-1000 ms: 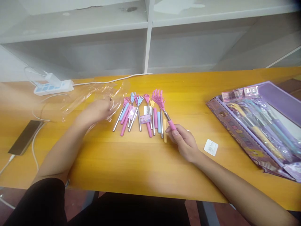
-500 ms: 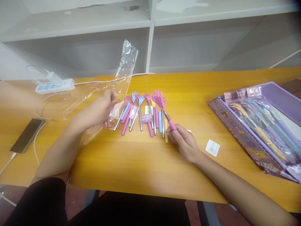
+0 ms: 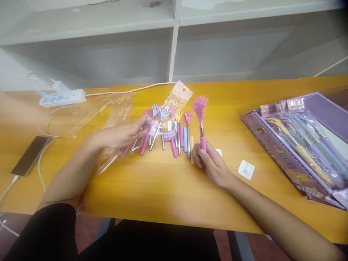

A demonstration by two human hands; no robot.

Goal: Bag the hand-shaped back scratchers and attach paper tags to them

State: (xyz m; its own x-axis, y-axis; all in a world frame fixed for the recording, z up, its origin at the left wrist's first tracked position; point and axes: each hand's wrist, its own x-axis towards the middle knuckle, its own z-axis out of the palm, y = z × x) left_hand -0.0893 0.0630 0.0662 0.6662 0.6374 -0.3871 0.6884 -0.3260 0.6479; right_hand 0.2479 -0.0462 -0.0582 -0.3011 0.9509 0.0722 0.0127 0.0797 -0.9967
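Note:
My right hand [image 3: 209, 157] is wrapped round the pink handle of a back scratcher [image 3: 200, 110], held upright with its claw head at the top. My left hand [image 3: 133, 136] has its fingers stretched out, at the left end of a group of small back scratchers [image 3: 162, 127] in pink, blue and yellow with metal rods. A clear plastic bag with a pale header [image 3: 182, 92] lies behind and partly over that group. More crumpled clear plastic [image 3: 116, 114] lies beneath and around my left hand. Small printed tags [image 3: 170, 136] rest on the scratchers.
A purple display box [image 3: 274, 156] with wrapped scratchers stands at the right. Near it lies a white label card [image 3: 246, 169]. At the left are a phone [image 3: 30, 156] on a cable and a white power strip [image 3: 63, 98]. White shelving [image 3: 174, 43] backs the table.
The clear bag my left hand raised has come down behind the scratchers, and that hand has moved right with fingers extended. My right hand has turned the pink back scratcher upright.

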